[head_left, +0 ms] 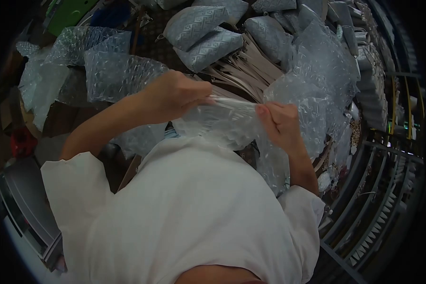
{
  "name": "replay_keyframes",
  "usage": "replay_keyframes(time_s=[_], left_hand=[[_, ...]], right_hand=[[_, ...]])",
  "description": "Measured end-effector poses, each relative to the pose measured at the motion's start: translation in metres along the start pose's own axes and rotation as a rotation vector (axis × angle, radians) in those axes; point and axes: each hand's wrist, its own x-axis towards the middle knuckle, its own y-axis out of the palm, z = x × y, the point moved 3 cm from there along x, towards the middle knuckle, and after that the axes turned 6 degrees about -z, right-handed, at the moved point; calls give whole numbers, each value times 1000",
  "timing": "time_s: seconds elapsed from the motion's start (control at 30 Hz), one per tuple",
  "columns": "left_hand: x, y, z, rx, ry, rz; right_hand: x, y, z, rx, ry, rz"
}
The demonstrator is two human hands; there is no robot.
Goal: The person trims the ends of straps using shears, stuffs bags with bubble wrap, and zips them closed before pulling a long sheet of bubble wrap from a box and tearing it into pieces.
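A piece of clear bubble wrap [220,124] hangs in front of my shirt, its top edge drawn taut between my two hands. My left hand [182,94] is closed on the left end of that edge, fingers curled in a pinch. At the other end my right hand [281,124] grips it with the thumb pressed against the fingers. Just beyond the stretched edge lies a stack of thin beige strips [246,71]. Silver-grey patterned pouches [210,48] are heaped behind the strips.
Loose bubble wrap lies at the left [111,71], and a larger heap of bubble wrap [324,78] rises at the right. Metal rack bars [359,208] stand along the right side. A red object [22,142] and a green object [68,16] are at the left.
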Motion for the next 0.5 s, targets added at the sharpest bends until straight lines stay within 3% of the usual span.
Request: replay_keyframes(time_s=[0.03, 0.07, 0.1, 0.13, 0.2, 0.27, 0.33, 0.37, 0.43, 0.5], left_hand=[[-9, -13, 8, -51, -35, -96], [-29, -48, 51, 37, -290, -283], [-55, -87, 94, 130, -545, -485], [-70, -105, 104, 293, -453, -469], [-72, -100, 101, 442, -389, -410], [-11, -47, 58, 413, 65, -324], [38, 4, 17, 246, 104, -128], [57, 28, 1, 37, 287, -248], [76, 54, -32, -151, 234, -131], [67, 41, -47, -136, 147, -118]], right_hand=[[-33, -24, -44, -210, 49, -179], [-73, -79, -97, -350, 428, -437], [-117, -137, -126, -282, 262, -537], [-98, -152, -80, 111, 793, -747], [-110, -185, -71, -152, 649, -541], [-61, -136, -31, -250, 523, -250], [-15, -71, 0, -354, 587, 167], [2, -36, 9, -207, 552, 178], [5, -9, 1, -62, 487, 194], [-11, -19, -28, 260, 611, 65]])
